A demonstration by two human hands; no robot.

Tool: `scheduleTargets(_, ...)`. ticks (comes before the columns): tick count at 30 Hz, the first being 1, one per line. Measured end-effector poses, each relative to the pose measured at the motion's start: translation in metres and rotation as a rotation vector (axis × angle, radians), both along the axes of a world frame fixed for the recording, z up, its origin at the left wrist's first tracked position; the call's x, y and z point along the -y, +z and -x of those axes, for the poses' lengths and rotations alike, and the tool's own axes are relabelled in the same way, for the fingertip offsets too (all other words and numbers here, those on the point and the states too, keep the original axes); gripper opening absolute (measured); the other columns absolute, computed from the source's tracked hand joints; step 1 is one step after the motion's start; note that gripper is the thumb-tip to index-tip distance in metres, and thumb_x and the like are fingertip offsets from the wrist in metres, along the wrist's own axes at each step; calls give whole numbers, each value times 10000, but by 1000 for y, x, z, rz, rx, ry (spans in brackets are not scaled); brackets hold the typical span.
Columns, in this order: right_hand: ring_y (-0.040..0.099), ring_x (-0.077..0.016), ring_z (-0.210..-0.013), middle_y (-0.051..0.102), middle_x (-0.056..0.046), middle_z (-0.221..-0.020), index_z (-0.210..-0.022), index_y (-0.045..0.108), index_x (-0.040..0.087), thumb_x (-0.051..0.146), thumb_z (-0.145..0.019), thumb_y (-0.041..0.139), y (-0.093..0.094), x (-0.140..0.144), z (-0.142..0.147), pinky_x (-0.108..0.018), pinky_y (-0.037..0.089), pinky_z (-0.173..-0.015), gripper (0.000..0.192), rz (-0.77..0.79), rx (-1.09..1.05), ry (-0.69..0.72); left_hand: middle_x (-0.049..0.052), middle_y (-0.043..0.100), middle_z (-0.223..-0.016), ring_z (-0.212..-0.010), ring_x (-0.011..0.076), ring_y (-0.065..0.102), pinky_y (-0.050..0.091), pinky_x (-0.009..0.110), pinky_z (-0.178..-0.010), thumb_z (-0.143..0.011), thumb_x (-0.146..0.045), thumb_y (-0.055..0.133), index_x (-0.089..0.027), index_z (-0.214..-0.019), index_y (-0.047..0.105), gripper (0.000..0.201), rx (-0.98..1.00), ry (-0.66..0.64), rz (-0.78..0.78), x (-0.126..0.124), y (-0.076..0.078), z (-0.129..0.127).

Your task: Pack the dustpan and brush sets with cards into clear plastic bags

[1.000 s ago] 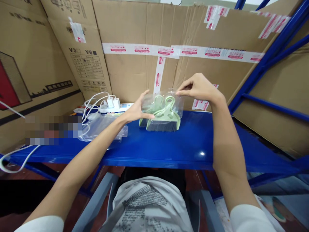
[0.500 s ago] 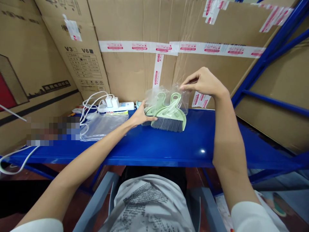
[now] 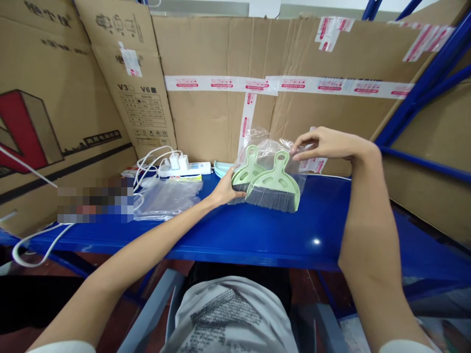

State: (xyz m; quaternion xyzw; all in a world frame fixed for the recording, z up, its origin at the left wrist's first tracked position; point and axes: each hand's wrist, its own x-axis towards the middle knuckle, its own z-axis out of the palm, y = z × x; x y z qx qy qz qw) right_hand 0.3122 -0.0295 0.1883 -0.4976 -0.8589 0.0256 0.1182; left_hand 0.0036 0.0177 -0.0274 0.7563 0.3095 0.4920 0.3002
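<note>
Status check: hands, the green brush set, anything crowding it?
Left hand grips pale green plastic dustpan-and-brush set on blue metal shelf. Right hand pinches clear plastic bag around it. Stack of clear bags lies left, apart.

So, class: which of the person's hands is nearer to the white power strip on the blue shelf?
Left. The left hand grips the green dustpan set just right of the white power strip; the right hand pinches the clear plastic bag farther right.

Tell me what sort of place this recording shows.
Probably a warehouse or packing station: a blue metal shelf serves as the bench, taped cardboard cartons wall it in, and a stack of clear plastic bags lies ready.
</note>
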Motion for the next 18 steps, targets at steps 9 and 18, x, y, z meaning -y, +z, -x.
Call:
scheduleTargets(9, 723, -300, -920, 777, -47, -1011, -1020, 702, 291, 684, -684, 867, -7, -11, 16, -418, 561, -730, 543, 27, -181, 92, 175, 530, -1549, -1459, 356, 496, 316, 496, -1283, -589, -223, 939, -154, -1602, 336, 1181, 70, 22, 51, 10, 2, -7)
scheduleTargets(18, 765, -341, -985, 808, -60, -1020, -988, 686, 297, 642, -689, 906, -3, 9, 23, -481, 624, -804, 506, 160, -334, 164, 245, 432, -1613, -1527, 410, 400, 269, 539, -1306, -475, -357, 1056, -146, -1648, 212, 1460, 74, 53, 241, 26, -8, -20)
